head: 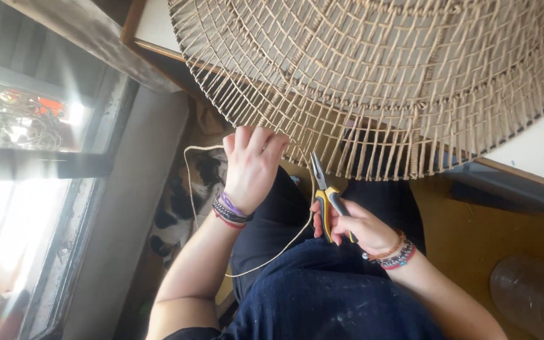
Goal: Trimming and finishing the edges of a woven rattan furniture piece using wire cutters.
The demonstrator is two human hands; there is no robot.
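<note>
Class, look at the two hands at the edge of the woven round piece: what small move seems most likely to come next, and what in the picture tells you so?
Probably the right hand brings the pliers up to the weave's edge. Their closed tip already points at it, while the left hand grips that edge, with the loose cord hanging below.

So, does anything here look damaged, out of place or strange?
Nothing looks damaged. The round woven piece has loose strand ends along its lower edge, where the left hand touches it. A loose cord hangs down over the lap. The right hand holds yellow-handled pliers.
</note>
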